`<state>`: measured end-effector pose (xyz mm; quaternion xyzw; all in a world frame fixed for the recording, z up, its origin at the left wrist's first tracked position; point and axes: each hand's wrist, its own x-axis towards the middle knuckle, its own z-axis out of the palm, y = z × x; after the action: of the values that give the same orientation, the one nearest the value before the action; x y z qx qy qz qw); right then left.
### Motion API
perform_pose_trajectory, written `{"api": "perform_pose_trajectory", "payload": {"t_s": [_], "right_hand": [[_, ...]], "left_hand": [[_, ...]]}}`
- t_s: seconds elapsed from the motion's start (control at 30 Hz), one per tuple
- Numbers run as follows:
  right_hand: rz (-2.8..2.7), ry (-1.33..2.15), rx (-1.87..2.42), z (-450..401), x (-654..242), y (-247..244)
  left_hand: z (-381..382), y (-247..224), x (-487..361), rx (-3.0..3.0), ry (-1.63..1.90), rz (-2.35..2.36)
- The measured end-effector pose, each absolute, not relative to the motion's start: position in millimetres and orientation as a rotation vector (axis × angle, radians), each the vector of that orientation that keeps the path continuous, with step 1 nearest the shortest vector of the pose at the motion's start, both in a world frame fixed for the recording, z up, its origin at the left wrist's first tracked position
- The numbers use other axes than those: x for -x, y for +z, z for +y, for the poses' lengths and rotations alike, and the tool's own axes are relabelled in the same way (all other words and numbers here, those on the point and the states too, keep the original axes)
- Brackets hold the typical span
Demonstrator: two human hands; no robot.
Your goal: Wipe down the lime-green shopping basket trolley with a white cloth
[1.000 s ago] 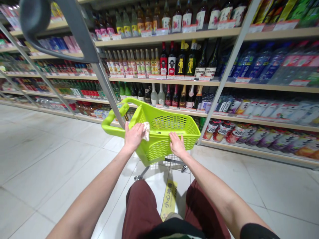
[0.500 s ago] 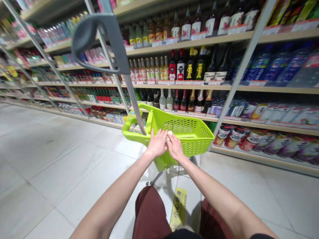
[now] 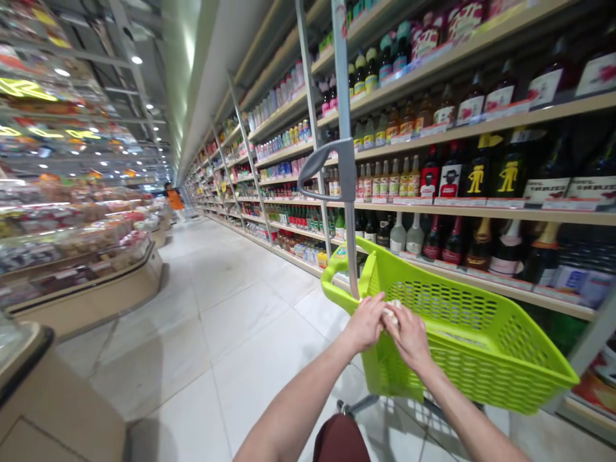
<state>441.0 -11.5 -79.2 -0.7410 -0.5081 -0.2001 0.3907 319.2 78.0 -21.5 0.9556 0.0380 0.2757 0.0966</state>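
A small white crumpled thing, perhaps a tissue (image 3: 392, 308), shows between my two hands; its exact kind is too small to tell. My left hand (image 3: 368, 324) is closed with its fingertips at the white thing. From the other side my right hand (image 3: 408, 330) pinches it, fingers bent towards the left ones. Both hands are in front of the near rim of a lime-green shopping cart basket (image 3: 471, 366); I cannot tell whether they touch it. The basket's interior shows only bare perforated walls. A grey pole with a grey loop handle (image 3: 349, 168) rises at its left end.
Shelves of bottles (image 3: 452, 170) run along the right, close behind the cart. On the left stand a display counter (image 3: 86, 289) with packaged goods and a nearer counter corner (image 3: 29, 346). A person in orange (image 3: 174, 197) is far down the tiled aisle (image 3: 231, 289).
My view has swung left and up, bringing the aisle and left counters into sight. The cart and my hands now appear further right. Both hands still hold the white thing.
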Motion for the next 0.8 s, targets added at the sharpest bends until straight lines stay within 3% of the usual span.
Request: {"api": "perform_pose_trajectory", "payload": {"t_s": [0.23, 0.4, 0.8], "right_hand": [[-1.429, -0.560, 1.834, -11.5, -461.1, -97.0], [-1.315, -0.621, 2.029, -72.0, -504.6, -117.1], [-1.342, -0.453, 2.214, -85.0, -490.5, -89.8]], "left_hand": [[91.4, -27.0, -322.5, -2.936, 0.816, 0.248], [87.2, -26.6, -324.1, -3.033, 0.764, 0.301], [45.1, -50.1, -361.5, -3.135, 0.787, 0.213]]}}
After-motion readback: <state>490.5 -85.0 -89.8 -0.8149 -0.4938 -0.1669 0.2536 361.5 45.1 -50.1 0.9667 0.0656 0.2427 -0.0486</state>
